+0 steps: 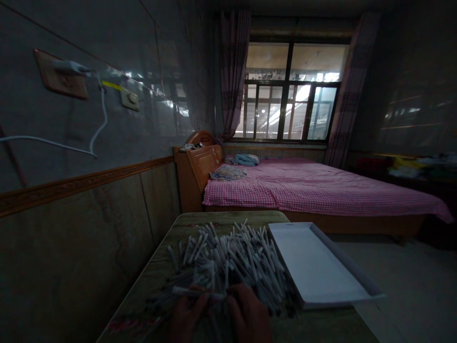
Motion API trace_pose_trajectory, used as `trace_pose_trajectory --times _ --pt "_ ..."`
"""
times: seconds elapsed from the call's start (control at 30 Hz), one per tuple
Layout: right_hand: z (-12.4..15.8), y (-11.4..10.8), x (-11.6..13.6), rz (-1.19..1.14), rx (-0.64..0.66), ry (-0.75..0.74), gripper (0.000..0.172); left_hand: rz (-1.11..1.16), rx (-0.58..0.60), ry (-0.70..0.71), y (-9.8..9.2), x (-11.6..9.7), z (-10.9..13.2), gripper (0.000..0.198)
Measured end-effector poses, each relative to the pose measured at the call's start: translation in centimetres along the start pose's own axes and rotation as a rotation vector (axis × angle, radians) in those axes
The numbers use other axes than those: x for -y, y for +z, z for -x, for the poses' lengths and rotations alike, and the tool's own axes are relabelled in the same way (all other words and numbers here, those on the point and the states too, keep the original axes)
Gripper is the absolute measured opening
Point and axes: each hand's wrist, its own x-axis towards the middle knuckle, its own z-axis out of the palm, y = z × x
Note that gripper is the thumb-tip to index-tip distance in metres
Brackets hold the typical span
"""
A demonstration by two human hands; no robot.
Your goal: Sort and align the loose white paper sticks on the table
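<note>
A large heap of thin white and dark pens or tubes (pixel 228 259) lies on a small table (pixel 160 271) in front of me. My left hand (pixel 187 317) and my right hand (pixel 250 317) rest at the near edge of the heap, fingers curled. Between their fingertips they pinch a single white pen (pixel 198 292) lying crosswise. The room is dim, so the fingers show only in part.
A white flat tray (pixel 317 267) lies on the table's right side, overhanging the edge. Beyond stands a bed with a pink checked cover (pixel 314 188) under a window (pixel 289 93). A tiled wall with a socket and a white cable (pixel 102 114) runs along the left.
</note>
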Motion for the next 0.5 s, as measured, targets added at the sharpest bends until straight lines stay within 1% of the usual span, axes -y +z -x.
trace_pose_trajectory --times 0.1,0.2,0.3,0.43,0.5 --pt "0.14 0.40 -0.27 0.056 -0.008 0.030 0.019 0.021 0.014 0.035 0.05 0.30 -0.28 0.062" --pt "0.17 0.39 -0.15 -0.021 0.005 0.019 0.014 0.012 0.018 0.051 0.02 0.48 -0.56 0.062" --pt "0.07 0.21 0.17 -0.085 0.001 0.054 0.018 -0.025 0.010 0.059 -0.08 0.52 -0.64 0.063" --pt "-0.02 0.28 0.15 -0.005 0.015 0.122 0.028 -0.064 0.000 0.042 0.16 0.03 -0.25 0.064" --pt "-0.02 0.26 0.06 0.000 0.025 0.113 0.025 -0.058 -0.012 0.041 0.39 -0.34 0.02 0.062"
